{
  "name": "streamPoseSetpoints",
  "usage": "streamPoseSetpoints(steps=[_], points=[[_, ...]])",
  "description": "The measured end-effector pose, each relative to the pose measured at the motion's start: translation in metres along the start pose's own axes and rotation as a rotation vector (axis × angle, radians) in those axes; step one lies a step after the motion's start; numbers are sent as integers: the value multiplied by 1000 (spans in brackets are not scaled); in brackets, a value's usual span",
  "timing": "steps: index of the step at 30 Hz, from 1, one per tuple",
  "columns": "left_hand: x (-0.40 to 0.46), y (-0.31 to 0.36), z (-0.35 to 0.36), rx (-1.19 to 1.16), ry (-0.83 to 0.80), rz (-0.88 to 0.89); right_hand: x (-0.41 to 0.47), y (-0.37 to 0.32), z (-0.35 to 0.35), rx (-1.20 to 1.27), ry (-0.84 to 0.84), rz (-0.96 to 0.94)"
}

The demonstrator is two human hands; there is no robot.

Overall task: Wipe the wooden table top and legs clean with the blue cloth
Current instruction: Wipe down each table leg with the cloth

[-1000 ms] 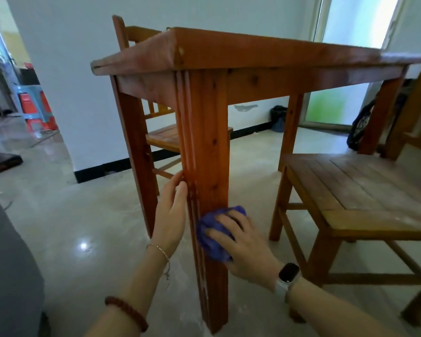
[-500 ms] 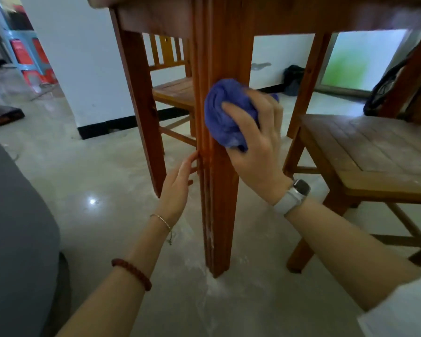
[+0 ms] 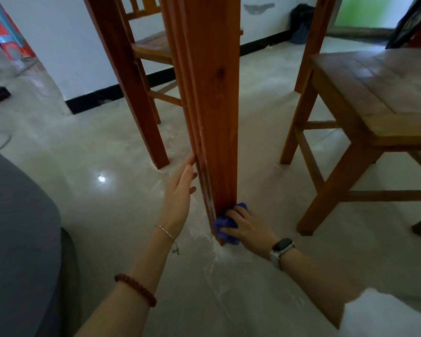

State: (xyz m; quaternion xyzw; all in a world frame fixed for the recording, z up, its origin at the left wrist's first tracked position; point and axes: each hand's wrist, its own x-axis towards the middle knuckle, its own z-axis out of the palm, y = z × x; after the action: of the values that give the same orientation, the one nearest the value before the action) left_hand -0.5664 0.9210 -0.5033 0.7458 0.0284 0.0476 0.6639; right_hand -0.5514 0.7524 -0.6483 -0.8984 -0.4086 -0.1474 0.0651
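Note:
The near wooden table leg (image 3: 212, 98) rises through the middle of the view; the table top is out of frame. My right hand (image 3: 249, 227) grips the bunched blue cloth (image 3: 225, 228) and presses it against the foot of that leg, just above the floor. My left hand (image 3: 180, 193) lies flat with straight fingers against the leg's left side, a little higher up. Two other table legs (image 3: 129, 76) (image 3: 311, 42) stand farther back.
A wooden chair (image 3: 365, 98) stands close on the right, its legs near the cloth. Another chair (image 3: 151, 45) sits behind the table by the white wall. A grey rounded object (image 3: 17, 239) fills the left foreground. White dust marks the floor (image 3: 219, 261) around the leg's foot.
My right hand has slid the cloth down the leg from near its top to its foot. My head has dropped, so the table top left the view. The left hand stayed on the leg.

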Motion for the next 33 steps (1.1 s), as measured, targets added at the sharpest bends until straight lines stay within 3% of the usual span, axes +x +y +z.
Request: streamPoseSetpoints(steps=[2, 4, 6, 9, 12, 17, 20, 23, 27, 33], points=[[-2, -7, 4, -5, 17, -14, -6, 0, 7, 52, -124, 96], [-6, -14, 5, -6, 38, -29, -10, -4, -1, 114, -112, 153], [-12, -23, 3, 1, 69, -37, -8, -9, -22, 257, 58, 233], [-23, -31, -5, -45, 152, -31, 11, -14, -73, 317, 398, 203], [-27, -32, -14, -88, 246, -25, 44, -16, -135, 119, 595, 55], [-14, -20, -40, 7, 314, 84, 102, -29, -217, -320, 678, -145], [-4, -18, -59, 272, 334, 182, 125, -44, -232, -539, 628, -145], [-3, -47, -76, 613, 260, 190, 135, -57, -212, -804, 447, -96], [-25, -125, -89, 936, 19, -64, 121, -62, -149, -903, 186, -108], [-67, -242, -103, 1098, -288, -509, 94, -71, -44, -769, -132, -96]])
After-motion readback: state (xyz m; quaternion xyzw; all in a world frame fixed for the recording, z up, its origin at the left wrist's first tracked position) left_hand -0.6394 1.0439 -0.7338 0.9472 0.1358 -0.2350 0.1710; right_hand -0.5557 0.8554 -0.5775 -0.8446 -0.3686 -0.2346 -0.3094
